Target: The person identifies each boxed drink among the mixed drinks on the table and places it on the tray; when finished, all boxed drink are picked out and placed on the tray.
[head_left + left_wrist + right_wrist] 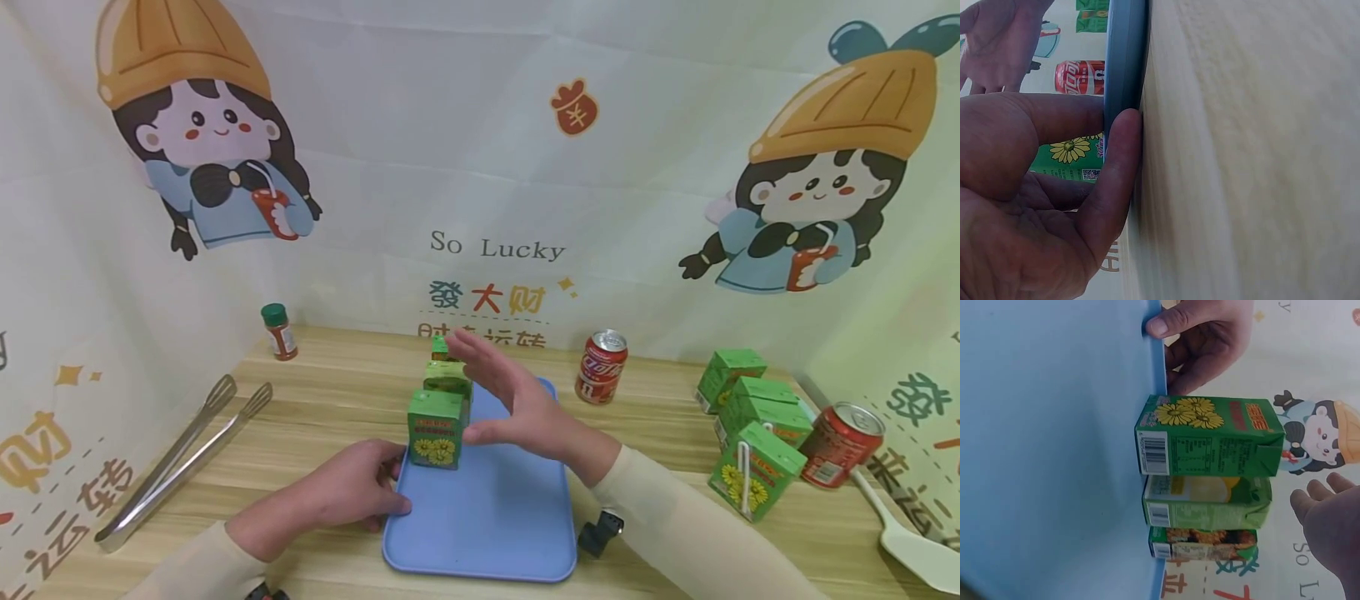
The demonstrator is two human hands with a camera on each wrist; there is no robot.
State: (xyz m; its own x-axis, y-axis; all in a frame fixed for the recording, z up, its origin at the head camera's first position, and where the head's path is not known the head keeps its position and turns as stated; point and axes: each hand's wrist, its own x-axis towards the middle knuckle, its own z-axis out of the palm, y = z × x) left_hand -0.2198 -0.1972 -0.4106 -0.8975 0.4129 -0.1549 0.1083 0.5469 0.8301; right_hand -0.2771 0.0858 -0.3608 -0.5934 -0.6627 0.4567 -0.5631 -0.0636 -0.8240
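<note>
A blue tray (495, 525) lies on the wooden table. My left hand (360, 483) grips its left rim, the thumb (1169, 322) hooked over the edge and the other fingers curled on the outer side. Three drink cartons stand in a row along the tray's left side. The front carton (436, 429) is green with yellow flowers, the middle carton (1210, 501) is lighter green, and the rear carton (1204, 544) has a brown picture. My right hand (517, 408), fingers extended and thumb apart, hovers over the tray just right of the cartons, holding nothing.
Metal tongs (180, 471) lie at the left, with a green-capped spice bottle (280, 333) behind. A red soda can (602, 367) stands behind the tray. At the right are several green cartons (757, 471), another can (840, 446) and a white utensil (918, 550). Printed cloth walls surround the table.
</note>
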